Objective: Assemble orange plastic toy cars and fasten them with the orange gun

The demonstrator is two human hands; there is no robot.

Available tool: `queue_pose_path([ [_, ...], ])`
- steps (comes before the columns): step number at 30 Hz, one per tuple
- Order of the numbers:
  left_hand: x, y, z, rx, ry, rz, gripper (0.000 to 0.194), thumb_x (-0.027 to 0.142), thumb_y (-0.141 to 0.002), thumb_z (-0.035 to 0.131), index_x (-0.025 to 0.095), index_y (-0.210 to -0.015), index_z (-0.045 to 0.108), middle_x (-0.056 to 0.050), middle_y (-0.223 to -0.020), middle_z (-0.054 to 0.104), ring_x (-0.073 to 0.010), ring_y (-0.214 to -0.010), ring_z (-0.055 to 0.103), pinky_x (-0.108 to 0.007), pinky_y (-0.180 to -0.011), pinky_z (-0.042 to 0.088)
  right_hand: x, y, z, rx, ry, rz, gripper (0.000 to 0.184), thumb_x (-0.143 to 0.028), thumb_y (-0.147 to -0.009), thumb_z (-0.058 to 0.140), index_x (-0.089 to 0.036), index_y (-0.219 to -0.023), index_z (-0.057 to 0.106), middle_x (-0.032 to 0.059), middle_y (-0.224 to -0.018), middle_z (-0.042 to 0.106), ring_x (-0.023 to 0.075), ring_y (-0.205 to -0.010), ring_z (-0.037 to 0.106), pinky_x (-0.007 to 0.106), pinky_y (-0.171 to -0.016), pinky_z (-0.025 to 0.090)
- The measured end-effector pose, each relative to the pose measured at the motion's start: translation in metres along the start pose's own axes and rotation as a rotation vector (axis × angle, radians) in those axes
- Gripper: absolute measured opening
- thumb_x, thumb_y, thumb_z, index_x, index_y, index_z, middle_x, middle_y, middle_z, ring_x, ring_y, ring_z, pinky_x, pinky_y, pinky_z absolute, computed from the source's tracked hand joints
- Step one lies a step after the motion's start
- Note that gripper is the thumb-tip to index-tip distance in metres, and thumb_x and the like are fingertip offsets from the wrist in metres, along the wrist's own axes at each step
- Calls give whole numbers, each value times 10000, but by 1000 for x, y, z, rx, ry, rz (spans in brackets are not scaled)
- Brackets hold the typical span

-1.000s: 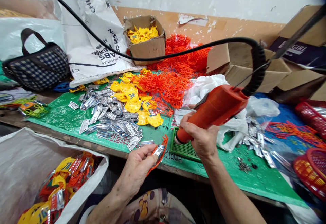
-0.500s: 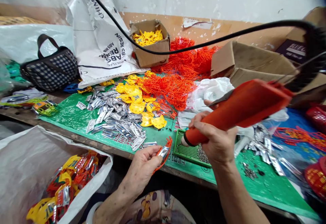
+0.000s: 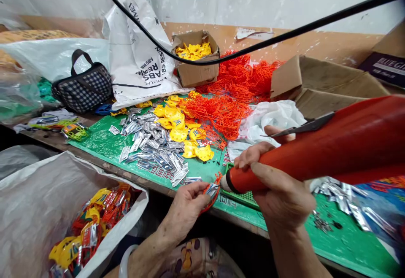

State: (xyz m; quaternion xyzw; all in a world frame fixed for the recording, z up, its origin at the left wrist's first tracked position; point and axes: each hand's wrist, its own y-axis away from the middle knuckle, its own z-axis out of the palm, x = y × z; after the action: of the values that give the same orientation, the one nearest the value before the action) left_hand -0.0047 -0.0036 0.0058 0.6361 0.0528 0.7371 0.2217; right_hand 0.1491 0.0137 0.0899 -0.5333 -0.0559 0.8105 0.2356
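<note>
My left hand (image 3: 186, 208), at the table's front edge, pinches a small orange plastic part (image 3: 217, 179) with a silver piece (image 3: 212, 189) lying against it. Wrapped round a red electric screwdriver (image 3: 294, 155) is my right hand (image 3: 281, 189), near the tool's pale nose. That nose points left and meets the silver piece, though the exact contact is too small to make out. A dark lever (image 3: 303, 126) runs along the tool's upper side. Partly hidden behind the screwdriver sits a green perforated tray (image 3: 243, 198).
Silver pieces (image 3: 155, 147), yellow plastic parts (image 3: 177, 122) and tangled orange parts (image 3: 218, 111) are heaped on the green mat (image 3: 101, 143). A white sack (image 3: 133, 202) holding assembled pieces stands at the lower left. A black cable (image 3: 253, 49) crosses overhead. Cardboard boxes (image 3: 198, 73) stand behind.
The screwdriver has come left and its nose now meets the part in my left hand; before, there was a gap. The whole view has shifted slightly.
</note>
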Motion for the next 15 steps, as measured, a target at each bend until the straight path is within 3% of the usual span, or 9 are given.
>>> queue_pose_path([
  [4,-3,-1,-1,-5,16,-3,220,312,-719,709,132,-836,760,-7,-695,595,-109,-624,419,-253,-593,280,2,0,1,-4,19,3,211,-134,-654,728,-236,-811,633,-31,-711,612,147,-642,575,350,-681,503],
  [8,-2,-1,-1,-3,23,-9,196,293,-715,692,135,-816,750,2,-684,564,-105,-622,393,-253,-589,263,3,1,0,-14,-3,34,442,-109,-637,732,-284,-1031,635,-50,-717,607,155,-640,586,361,-698,507],
  [15,1,-1,2,23,9,-16,181,259,-666,684,131,-776,747,-2,-676,581,-110,-621,419,-254,-595,279,9,3,-9,-84,127,2,139,-176,-681,728,-225,-788,653,-18,-696,597,170,-664,590,386,-730,523],
])
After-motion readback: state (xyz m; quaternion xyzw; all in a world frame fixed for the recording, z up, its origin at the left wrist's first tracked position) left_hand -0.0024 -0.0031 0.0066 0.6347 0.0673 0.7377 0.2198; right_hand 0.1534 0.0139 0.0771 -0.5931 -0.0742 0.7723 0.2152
